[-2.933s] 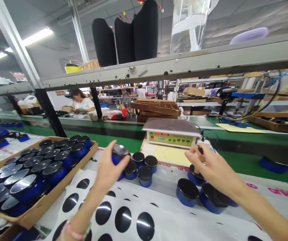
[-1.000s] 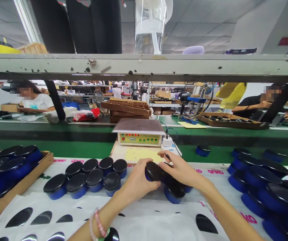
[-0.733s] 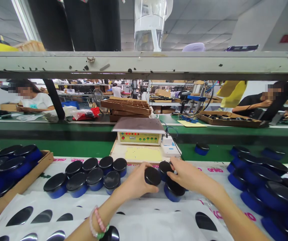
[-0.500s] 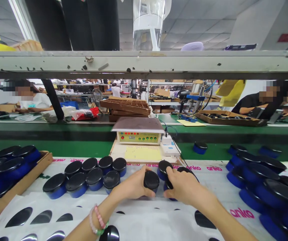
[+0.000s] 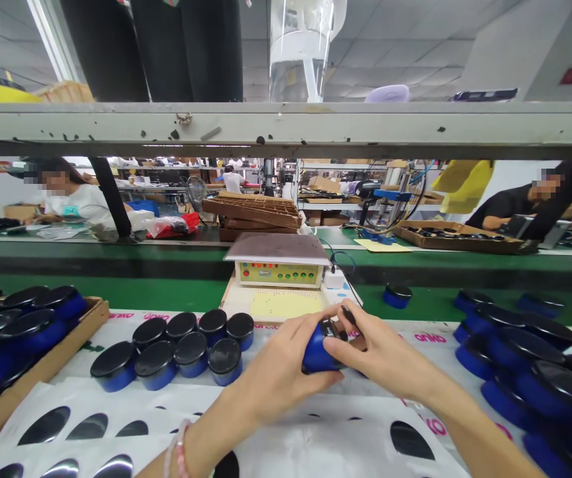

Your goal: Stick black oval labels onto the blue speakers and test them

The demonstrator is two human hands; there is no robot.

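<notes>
My left hand point(image 5: 279, 368) and my right hand point(image 5: 373, 350) both grip one blue round unit with a black top point(image 5: 318, 348), tipped on its side and lifted off the table in front of me. A thin black cable point(image 5: 346, 292) runs from my right fingers back toward the white tester box point(image 5: 277, 264). Several more blue units with black lids point(image 5: 186, 348) stand in a cluster just left of my hands.
A cardboard tray of blue units point(image 5: 12, 332) sits at the far left, and more units point(image 5: 525, 358) are piled at the right. White sheets with black round stickers point(image 5: 81, 431) cover the near table. A green conveyor point(image 5: 166, 265) runs behind; other people work beyond it.
My left hand lifted one unit from the table and tipped it on its side. My right hand left the other units and closed on this one's end.
</notes>
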